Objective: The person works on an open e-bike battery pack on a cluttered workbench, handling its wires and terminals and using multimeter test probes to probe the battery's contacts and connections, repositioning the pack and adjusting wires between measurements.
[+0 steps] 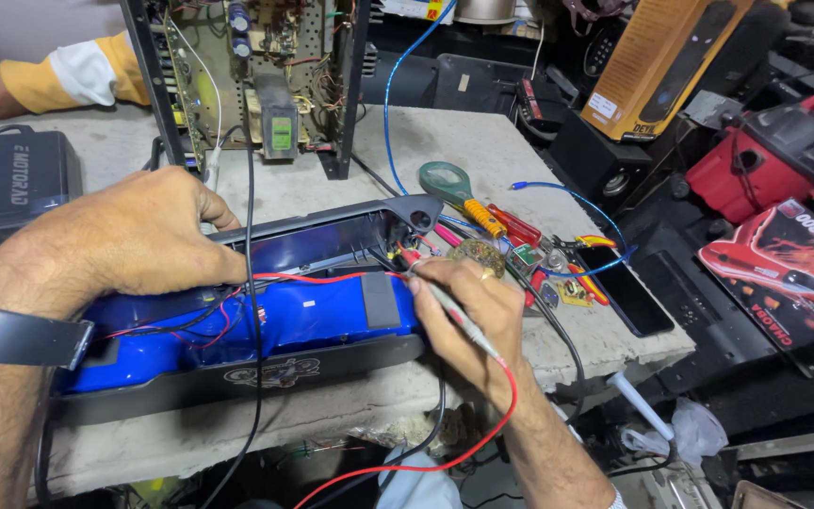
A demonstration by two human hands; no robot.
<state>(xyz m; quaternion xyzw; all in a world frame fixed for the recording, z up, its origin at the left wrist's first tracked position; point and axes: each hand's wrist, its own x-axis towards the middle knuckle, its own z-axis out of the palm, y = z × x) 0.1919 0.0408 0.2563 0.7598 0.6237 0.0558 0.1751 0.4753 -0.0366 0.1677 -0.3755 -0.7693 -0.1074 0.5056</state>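
Note:
A long dark plastic case (350, 219) lies open across the bench, with a blue-wrapped battery pack (303, 316) inside it. My left hand (134, 236) rests on the case's far rim, fingers curled over the pack's left part. My right hand (468, 316) pinches a red test probe (445, 300), its tip touching the pack's right end by the red and black wires (398, 256). The probe's red lead (482, 424) loops down off the bench front.
An upright open chassis with a circuit board (256, 75) stands behind the case. A black box (11, 184) sits far left. Screwdrivers, a magnifier (445, 181), small parts and a black phone (624, 292) crowd the right edge. Another person's sleeved arm (58, 80) lies at the back left.

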